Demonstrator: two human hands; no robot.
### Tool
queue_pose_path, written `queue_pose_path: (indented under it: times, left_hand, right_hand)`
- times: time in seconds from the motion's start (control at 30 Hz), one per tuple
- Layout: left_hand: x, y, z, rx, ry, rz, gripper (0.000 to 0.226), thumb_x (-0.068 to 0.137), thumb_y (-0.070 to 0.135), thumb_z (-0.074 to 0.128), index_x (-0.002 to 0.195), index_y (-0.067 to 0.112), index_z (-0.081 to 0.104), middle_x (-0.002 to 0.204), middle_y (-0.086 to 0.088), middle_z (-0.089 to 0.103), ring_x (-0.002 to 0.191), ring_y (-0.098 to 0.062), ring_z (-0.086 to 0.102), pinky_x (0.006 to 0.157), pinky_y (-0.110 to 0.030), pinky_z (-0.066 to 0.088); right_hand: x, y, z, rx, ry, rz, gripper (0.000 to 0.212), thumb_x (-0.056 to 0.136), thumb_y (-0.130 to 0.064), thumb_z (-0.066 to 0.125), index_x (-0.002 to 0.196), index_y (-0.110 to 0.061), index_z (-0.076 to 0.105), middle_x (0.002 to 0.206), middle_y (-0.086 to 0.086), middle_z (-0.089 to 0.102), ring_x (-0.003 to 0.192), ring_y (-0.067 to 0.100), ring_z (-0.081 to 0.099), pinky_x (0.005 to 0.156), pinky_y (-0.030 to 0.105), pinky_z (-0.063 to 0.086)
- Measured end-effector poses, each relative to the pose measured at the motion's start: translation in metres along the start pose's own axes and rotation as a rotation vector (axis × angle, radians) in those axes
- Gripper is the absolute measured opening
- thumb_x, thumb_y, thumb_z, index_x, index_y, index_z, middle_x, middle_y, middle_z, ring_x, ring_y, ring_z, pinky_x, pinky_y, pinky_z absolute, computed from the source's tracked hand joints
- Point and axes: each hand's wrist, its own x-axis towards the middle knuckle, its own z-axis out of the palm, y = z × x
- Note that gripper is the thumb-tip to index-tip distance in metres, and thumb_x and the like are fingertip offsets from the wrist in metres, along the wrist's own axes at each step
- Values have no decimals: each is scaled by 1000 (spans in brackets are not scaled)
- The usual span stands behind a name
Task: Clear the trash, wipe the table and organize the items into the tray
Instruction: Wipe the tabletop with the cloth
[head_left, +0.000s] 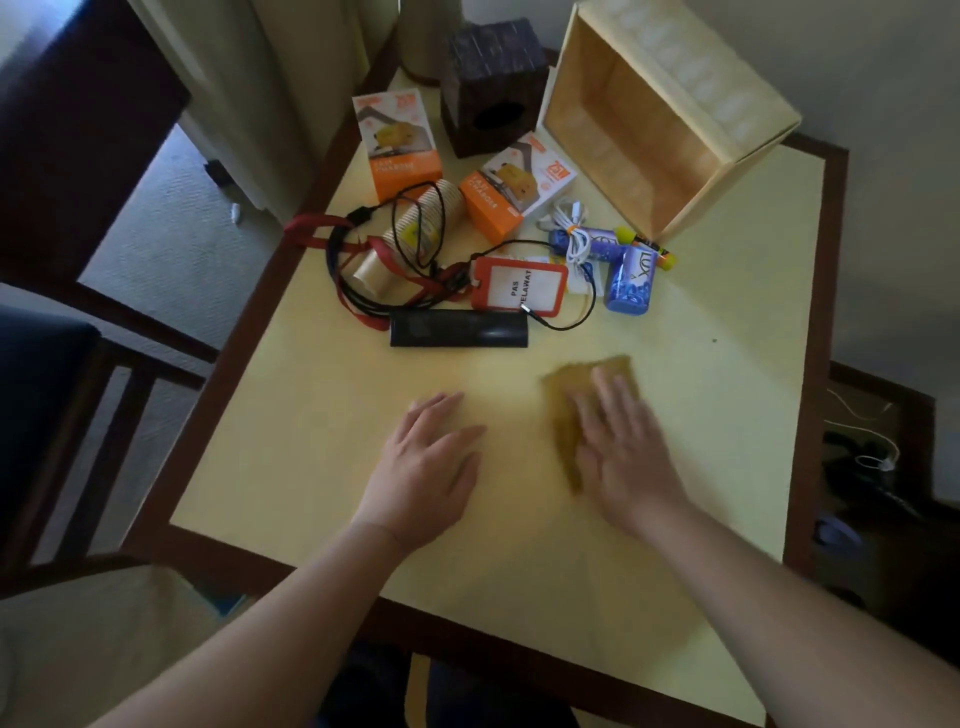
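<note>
Wiping the near half of the table (311, 467), items not yet sorted.

Right hand (623, 447) presses flat, fingers straight, on the yellow cloth (566, 410); left hand (426, 467) rests spread on the bare top. Charger boxes (514, 187), paper cups (415, 228), lanyard badge (519, 283) and soaps (631, 280) lie clustered beyond, outside the tipped, seemingly empty tray (727, 83).

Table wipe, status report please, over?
Right hand flat on cloth, left hand flat on table. Tray empty. Clutter ahead, black remote nearest.
</note>
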Motion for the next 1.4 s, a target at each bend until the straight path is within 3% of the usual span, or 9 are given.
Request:
queue_pose_path:
  times: [0.1, 0.3, 0.4, 0.53, 0.8, 1.03, 1.23, 1.3, 1.4]
  left_hand:
    - [-36, -31, -39, 73, 20, -81, 34, 101, 33, 63, 130, 21, 73, 157, -7, 50, 153, -29, 36, 121, -61, 32]
    - [-80, -88, -98, 218, -9, -241, 43, 99, 43, 57, 135, 24, 68, 160, -12, 44, 152, -35, 35, 116, -66, 38]
    - [-89, -101, -109, 225, -10, -264, 42, 99, 42, 56, 134, 23, 69, 159, -13, 45, 147, -35, 40, 115, -60, 41]
    - [-104, -111, -113, 188, -15, -279, 39, 99, 38, 59, 133, 24, 69, 160, -11, 44, 144, -35, 43, 115, -57, 42]
    - [-149, -118, -129, 138, -90, -320, 34, 100, 37, 59, 133, 35, 66, 165, -4, 37, 148, -30, 39, 118, -48, 38]
    - [-147, -121, -182, -18, 63, -429, 34, 101, 32, 64, 135, 34, 65, 156, 7, 47, 145, -15, 40, 119, -36, 34]
    - [-135, -133, -225, -114, 266, -523, 35, 98, 22, 71, 132, 28, 67, 146, 6, 56, 138, -13, 49, 108, -32, 43]
    - [-130, -135, -233, -118, 269, -520, 36, 98, 24, 72, 133, 28, 67, 146, 7, 56, 137, -12, 50, 109, -31, 41]
    - [-125, -133, -242, -139, 271, -538, 37, 99, 27, 69, 135, 29, 65, 145, 11, 56, 137, -9, 49, 110, -31, 40]
  right_hand:
    - [-2, 9, -6, -17, -43, -193, 65, 99, -40, 26, 163, -38, 20, 174, 0, 4, 161, 24, 1, 127, 42, 5]
    - [27, -55, -9, 136, 68, 513, 79, 90, -42, 7, 165, -21, 21, 174, 10, -4, 160, 27, -1, 129, 48, 7]
    - [-7, -131, 17, 113, 47, 295, 74, 95, -40, 16, 163, -12, 25, 171, 22, 0, 159, 39, 1, 128, 53, 9]
    - [-30, -210, 29, 95, -158, -116, 70, 104, -41, 18, 161, -32, -22, 164, 5, -40, 151, 22, -38, 123, 44, -18]
    - [107, -305, -1, -76, -177, -365, 69, 105, -39, 18, 162, -33, -20, 164, 4, -40, 151, 20, -36, 126, 43, -16]
    - [165, -359, -8, -102, -174, -288, 68, 99, -46, 0, 161, -29, -23, 165, 9, -36, 155, 28, -29, 128, 48, -11]
    - [38, -355, 27, -125, -304, -969, 65, 105, -40, 31, 161, -37, -1, 173, -2, -15, 158, 14, -18, 129, 39, -7]
    - [81, -349, 10, -189, -299, -891, 66, 106, -41, 27, 159, -44, -12, 169, -10, -27, 155, 10, -27, 125, 33, -15]
    - [149, -350, -10, -158, -178, -465, 65, 104, -45, 13, 160, -43, -20, 167, -5, -34, 154, 16, -30, 128, 42, -10]
